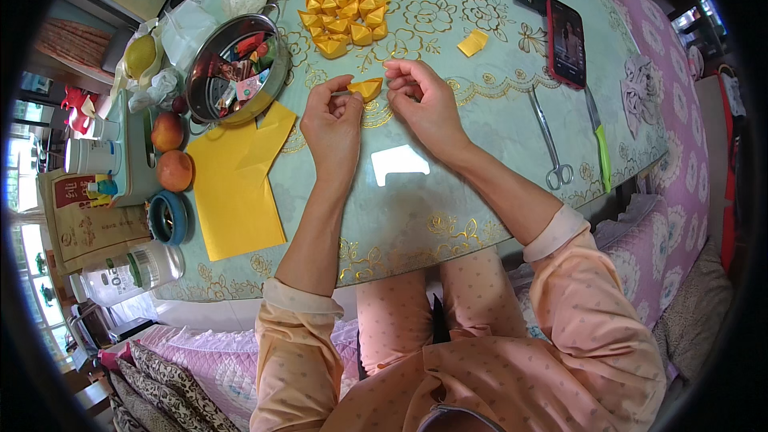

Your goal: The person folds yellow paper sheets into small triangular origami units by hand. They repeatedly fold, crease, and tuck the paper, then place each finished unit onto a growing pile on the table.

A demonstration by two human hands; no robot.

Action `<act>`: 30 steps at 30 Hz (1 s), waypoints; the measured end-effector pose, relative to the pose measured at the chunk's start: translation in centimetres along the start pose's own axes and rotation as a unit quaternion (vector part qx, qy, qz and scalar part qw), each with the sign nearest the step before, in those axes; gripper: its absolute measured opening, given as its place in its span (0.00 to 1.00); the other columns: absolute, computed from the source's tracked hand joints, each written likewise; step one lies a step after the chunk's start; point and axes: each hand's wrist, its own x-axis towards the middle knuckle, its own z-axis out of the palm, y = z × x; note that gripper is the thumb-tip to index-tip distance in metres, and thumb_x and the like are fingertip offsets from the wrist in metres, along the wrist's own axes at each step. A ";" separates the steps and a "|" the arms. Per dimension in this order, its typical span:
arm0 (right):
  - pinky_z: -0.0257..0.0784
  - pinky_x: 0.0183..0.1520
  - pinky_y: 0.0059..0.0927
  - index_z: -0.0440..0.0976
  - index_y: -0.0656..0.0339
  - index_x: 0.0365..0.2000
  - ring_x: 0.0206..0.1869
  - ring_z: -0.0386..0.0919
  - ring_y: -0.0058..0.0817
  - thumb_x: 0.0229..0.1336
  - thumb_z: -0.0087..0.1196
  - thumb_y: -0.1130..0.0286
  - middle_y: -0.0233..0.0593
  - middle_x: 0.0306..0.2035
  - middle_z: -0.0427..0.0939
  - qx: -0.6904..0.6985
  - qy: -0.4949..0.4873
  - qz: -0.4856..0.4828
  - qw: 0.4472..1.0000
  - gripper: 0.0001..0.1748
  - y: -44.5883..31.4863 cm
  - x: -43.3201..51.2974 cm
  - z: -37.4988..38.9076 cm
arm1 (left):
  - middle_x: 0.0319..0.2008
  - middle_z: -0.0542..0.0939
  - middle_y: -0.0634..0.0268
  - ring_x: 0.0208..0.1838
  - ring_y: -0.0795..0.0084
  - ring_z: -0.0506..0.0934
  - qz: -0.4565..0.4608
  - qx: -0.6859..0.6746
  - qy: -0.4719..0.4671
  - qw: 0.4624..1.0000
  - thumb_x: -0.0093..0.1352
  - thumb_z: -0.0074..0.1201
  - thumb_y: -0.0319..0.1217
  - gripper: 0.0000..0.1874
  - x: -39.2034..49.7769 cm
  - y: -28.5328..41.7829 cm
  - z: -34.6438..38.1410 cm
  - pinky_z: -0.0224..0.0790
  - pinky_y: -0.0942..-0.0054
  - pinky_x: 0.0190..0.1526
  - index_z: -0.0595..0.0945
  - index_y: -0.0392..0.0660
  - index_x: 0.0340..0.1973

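Observation:
Between the thumb and fingers of my left hand (336, 111) is a folded gold paper ingot (367, 89), pointed at its right end. My right hand (423, 99) is just right of it, fingers curled and a small gap between thumb and forefinger, touching nothing that I can see. Beyond both hands stands a cluster of similar folded gold paper ingots (345, 12). A small folded piece of gold paper (473, 42) lies alone to the upper right. Flat sheets of gold paper (234, 192) overlap on the table left of my left forearm.
On the left are a steel pot (279, 75) of wrapped sweets, two peaches (174, 171), a blue tape roll (168, 219) and a plastic jar (135, 270). Steel scissors (549, 144), a green-handled knife (602, 159) and a red-cased phone (566, 42) lie right on the covered table (408, 234).

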 end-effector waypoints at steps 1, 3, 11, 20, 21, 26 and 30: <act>0.70 0.40 0.22 0.68 0.65 0.43 0.35 0.71 0.21 0.48 0.50 0.82 0.36 0.37 0.70 -0.003 0.006 -0.001 1.000 0.18 0.0 0.0 0.0 | 0.25 0.75 0.67 0.29 0.82 0.73 0.000 -0.006 -0.004 1.000 0.62 0.51 0.21 0.11 0.0 -0.1 0.0 0.65 0.84 0.32 0.76 0.36 0.41; 0.70 0.39 0.22 0.68 0.65 0.43 0.35 0.70 0.21 0.48 0.49 0.83 0.37 0.37 0.70 0.003 0.005 -0.002 1.000 0.18 0.1 0.0 0.0 | 0.26 0.76 0.67 0.29 0.82 0.72 -0.002 -0.004 -0.010 1.000 0.62 0.51 0.21 0.12 -0.1 0.1 0.1 0.66 0.84 0.33 0.76 0.36 0.41; 0.67 0.44 0.21 0.68 0.63 0.43 0.41 0.69 0.20 0.47 0.49 0.82 0.34 0.42 0.70 -0.026 0.014 -0.040 0.999 0.18 -0.3 -0.1 -0.2 | 0.31 0.76 0.66 0.28 0.84 0.71 0.020 -0.012 0.017 1.000 0.60 0.53 0.20 0.13 -0.1 0.7 0.4 0.65 0.86 0.30 0.76 0.37 0.41; 0.66 0.46 0.29 0.74 0.62 0.29 0.50 0.66 0.33 0.42 0.49 0.82 0.40 0.48 0.69 -0.133 -0.012 -0.147 0.980 0.10 -0.6 -0.5 0.0 | 0.39 0.74 0.60 0.27 0.80 0.73 0.170 0.060 0.010 0.984 0.55 0.49 0.15 0.09 0.0 -0.2 -0.1 0.65 0.83 0.28 0.77 0.40 0.28; 0.66 0.46 0.30 0.74 0.62 0.28 0.51 0.66 0.35 0.42 0.48 0.82 0.41 0.48 0.70 -0.139 -0.018 -0.150 0.979 0.09 -0.4 -0.4 0.0 | 0.39 0.74 0.60 0.27 0.80 0.73 0.162 0.068 0.003 0.984 0.54 0.48 0.14 0.09 -0.1 -0.2 -0.1 0.65 0.83 0.28 0.77 0.40 0.28; 0.64 0.50 0.35 0.74 0.65 0.26 0.51 0.65 0.40 0.40 0.47 0.81 0.44 0.48 0.71 -0.153 -0.025 -0.142 0.978 0.09 0.3 -0.2 0.1 | 0.41 0.74 0.59 0.28 0.78 0.74 0.147 0.083 -0.011 0.986 0.54 0.46 0.14 0.10 -0.2 0.1 0.2 0.67 0.82 0.29 0.78 0.39 0.27; 0.63 0.51 0.35 0.75 0.66 0.27 0.51 0.65 0.41 0.40 0.47 0.81 0.44 0.48 0.71 -0.171 -0.032 -0.132 0.976 0.10 0.4 -0.2 0.2 | 0.40 0.74 0.59 0.29 0.77 0.75 0.140 0.086 -0.018 0.986 0.54 0.46 0.14 0.10 -0.2 -0.2 0.2 0.67 0.81 0.29 0.78 0.38 0.28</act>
